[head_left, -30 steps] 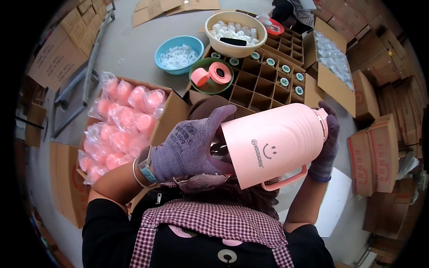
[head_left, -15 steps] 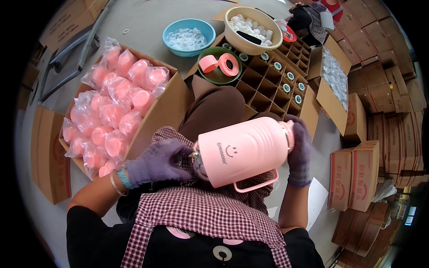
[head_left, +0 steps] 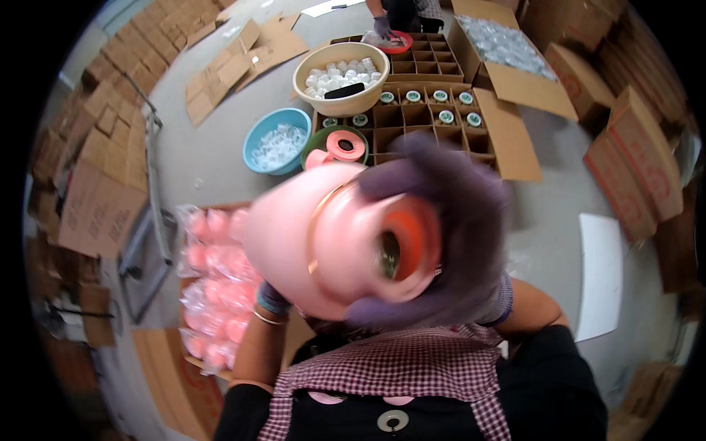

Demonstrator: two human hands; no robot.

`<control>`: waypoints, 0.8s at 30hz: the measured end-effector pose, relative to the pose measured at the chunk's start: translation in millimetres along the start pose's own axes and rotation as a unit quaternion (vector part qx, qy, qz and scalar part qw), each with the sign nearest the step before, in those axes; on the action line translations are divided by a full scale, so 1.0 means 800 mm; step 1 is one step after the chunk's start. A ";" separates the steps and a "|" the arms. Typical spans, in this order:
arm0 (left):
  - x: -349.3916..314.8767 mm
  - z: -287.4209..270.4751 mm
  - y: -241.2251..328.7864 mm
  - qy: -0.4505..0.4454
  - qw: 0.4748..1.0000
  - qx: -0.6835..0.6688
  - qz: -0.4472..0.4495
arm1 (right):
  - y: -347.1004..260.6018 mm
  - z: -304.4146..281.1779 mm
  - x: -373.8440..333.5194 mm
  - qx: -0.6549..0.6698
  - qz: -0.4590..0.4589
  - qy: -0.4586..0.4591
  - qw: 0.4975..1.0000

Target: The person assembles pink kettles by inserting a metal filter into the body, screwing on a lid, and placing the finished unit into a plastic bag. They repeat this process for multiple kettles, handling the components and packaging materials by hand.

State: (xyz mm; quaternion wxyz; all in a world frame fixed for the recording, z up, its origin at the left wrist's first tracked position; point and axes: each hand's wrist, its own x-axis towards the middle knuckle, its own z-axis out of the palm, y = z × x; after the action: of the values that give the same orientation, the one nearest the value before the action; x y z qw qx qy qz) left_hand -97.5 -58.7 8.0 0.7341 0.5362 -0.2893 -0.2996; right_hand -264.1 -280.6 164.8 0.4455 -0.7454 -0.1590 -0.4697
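Observation:
A pink thermos jug point(head_left: 294, 235) is held up close, tilted so that its uncapped mouth faces me, with an orange-pink ring inside the neck. My right hand point(head_left: 463, 220), in a purple knitted glove and smeared by motion, wraps round the neck and mouth of the jug. My left hand point(head_left: 273, 300) is by the lower left side of the jug. Only its gloved wrist edge shows; the fingers are hidden behind the pink body. The jug's handle is out of sight.
Bagged pink cups point(head_left: 228, 283) fill a carton at left. Ahead stand a blue basin point(head_left: 254, 158) of clear rings, a cream basin point(head_left: 301, 81) of white caps, a green basin point(head_left: 316, 143) with pink parts, and a divided carton point(head_left: 415, 117). A co-worker's gloved hand point(head_left: 382, 28) is beyond.
The jug has swung from lying sideways to pointing its mouth at me and has come nearer. My right hand rose with it; my left hand went behind it. The view has shifted.

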 end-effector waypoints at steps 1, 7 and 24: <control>0.001 0.005 0.000 -0.005 0.995 -0.090 -0.034 | -0.003 0.001 0.003 -0.030 -0.009 -0.027 0.999; -0.025 0.015 -0.017 -0.009 0.950 -0.288 -0.119 | 0.004 0.030 -0.007 0.112 0.063 -0.049 0.991; -0.058 -0.003 -0.022 0.062 0.935 -0.330 -0.112 | 0.028 0.028 -0.012 0.149 0.026 -0.110 0.982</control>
State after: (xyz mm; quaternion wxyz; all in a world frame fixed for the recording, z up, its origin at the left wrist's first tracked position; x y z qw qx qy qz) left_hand -128.0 -26.6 -14.6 0.8479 0.3101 -0.0660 -0.4250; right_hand -242.1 -273.3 141.3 0.5437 -0.7212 -0.2560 -0.3445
